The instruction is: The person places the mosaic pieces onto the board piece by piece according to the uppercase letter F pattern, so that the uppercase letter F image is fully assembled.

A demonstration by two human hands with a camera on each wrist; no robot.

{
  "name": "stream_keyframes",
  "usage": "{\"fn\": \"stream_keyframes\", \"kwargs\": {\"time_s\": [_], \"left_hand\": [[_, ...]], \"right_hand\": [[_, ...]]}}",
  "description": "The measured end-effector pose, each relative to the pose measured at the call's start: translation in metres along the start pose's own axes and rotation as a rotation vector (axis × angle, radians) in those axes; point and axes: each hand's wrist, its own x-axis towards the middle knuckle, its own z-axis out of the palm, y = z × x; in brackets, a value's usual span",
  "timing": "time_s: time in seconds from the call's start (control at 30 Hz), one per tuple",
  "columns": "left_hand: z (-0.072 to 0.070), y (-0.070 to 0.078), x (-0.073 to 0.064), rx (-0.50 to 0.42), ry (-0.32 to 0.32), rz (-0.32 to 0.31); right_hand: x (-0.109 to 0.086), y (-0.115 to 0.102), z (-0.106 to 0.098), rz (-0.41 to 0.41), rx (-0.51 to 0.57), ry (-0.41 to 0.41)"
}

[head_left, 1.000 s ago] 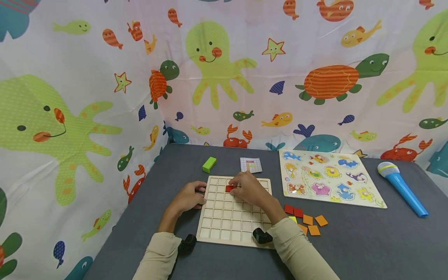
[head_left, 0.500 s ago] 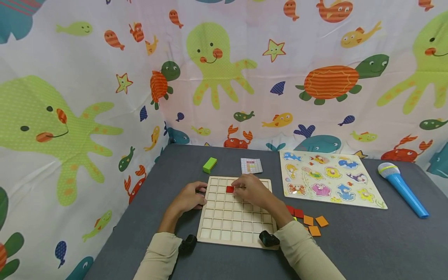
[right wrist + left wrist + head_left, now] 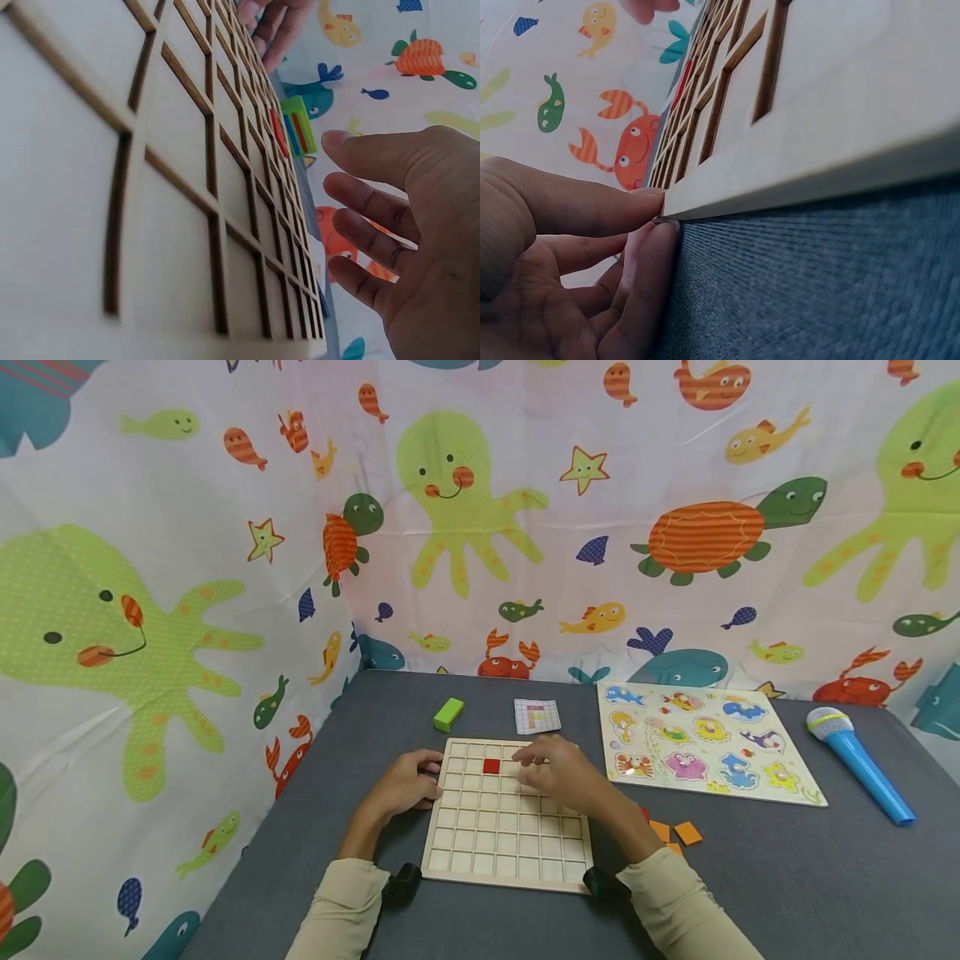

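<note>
A wooden grid board (image 3: 495,843) lies on the dark grey table, with one red square tile (image 3: 491,767) in a cell near its far edge. At the board's left side my left hand (image 3: 405,781) pinches the edge; in the left wrist view the thumb (image 3: 600,206) and a finger meet at the rim. My right hand (image 3: 562,772) hovers over the board's far right part, right of the red tile. Its fingers are loosely bent and hold nothing in the right wrist view, apart from the board.
Loose orange tiles (image 3: 687,833) lie right of the board, partly hidden by the right forearm. Behind it are a green block (image 3: 448,714) and a small pattern card (image 3: 537,717). A sea-animal puzzle board (image 3: 705,743) and a blue toy microphone (image 3: 862,767) stand at right.
My right hand has let go of the red tile and moved right, away from it; the tile now shows fully in its cell. My left hand stays at the board's edge.
</note>
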Motion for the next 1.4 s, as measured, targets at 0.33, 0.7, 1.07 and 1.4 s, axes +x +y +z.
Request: {"fn": "stream_keyframes", "kwargs": {"time_s": [0.33, 0.7, 1.07, 1.4], "left_hand": [[-0.001, -0.001, 0.002, -0.003, 0.001, -0.006], [-0.001, -0.001, 0.002, -0.008, 0.008, -0.008], [0.001, 0.000, 0.004, -0.023, 0.006, -0.008], [0.001, -0.001, 0.004, -0.008, 0.006, -0.016]], "right_hand": [[-0.024, 0.003, -0.020, 0.036, -0.049, 0.013], [-0.046, 0.012, -0.039, 0.041, -0.119, -0.009], [-0.073, 0.029, -0.057, 0.102, -0.094, -0.033], [-0.089, 0.042, -0.068, 0.163, -0.050, -0.046]]}}
